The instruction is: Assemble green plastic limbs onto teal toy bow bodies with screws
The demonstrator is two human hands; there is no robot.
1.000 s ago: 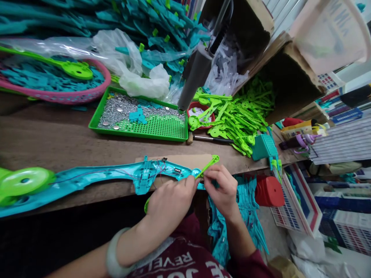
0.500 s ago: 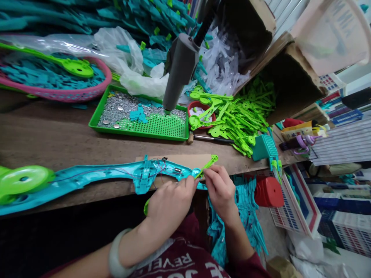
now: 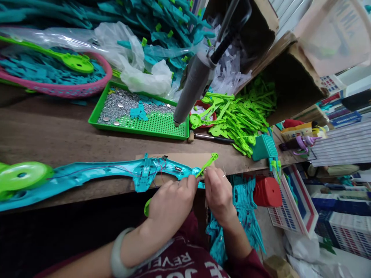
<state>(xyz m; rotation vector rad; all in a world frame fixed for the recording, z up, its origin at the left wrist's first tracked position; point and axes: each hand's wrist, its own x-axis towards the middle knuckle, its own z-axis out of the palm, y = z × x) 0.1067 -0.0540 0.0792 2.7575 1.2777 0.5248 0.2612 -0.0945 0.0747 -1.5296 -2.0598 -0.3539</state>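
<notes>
My left hand point(image 3: 172, 200) is closed on a slim lime-green plastic arm point(image 3: 209, 162), whose narrow end slants up to the right. A lime-green edge also shows below that hand. Close against it, my right hand point(image 3: 219, 193) pinches at the arm, its fingertips partly hidden; a tiny pale thing shows by its fingers, too small to name. Beneath and behind both hands lies a long turquoise bow-shaped plastic shell point(image 3: 107, 173), open side up, with thin wires and small metal parts inside. A lime-green round part point(image 3: 27, 175) sits on its left end.
A grey hanging power screwdriver point(image 3: 193, 87) dangles over a green tray point(image 3: 139, 131) of screws. Nearby are a pink basket point(image 3: 66, 89) of turquoise pieces, a heap of lime-green arms point(image 3: 240, 114) and a black-handled screwdriver point(image 3: 213, 137). A red stool point(image 3: 268, 192) stands right of the bench.
The hanging screwdriver has swung right and its tip is lower. My right hand has turned slightly and come down a little; my left hand keeps its grip on the green arm.
</notes>
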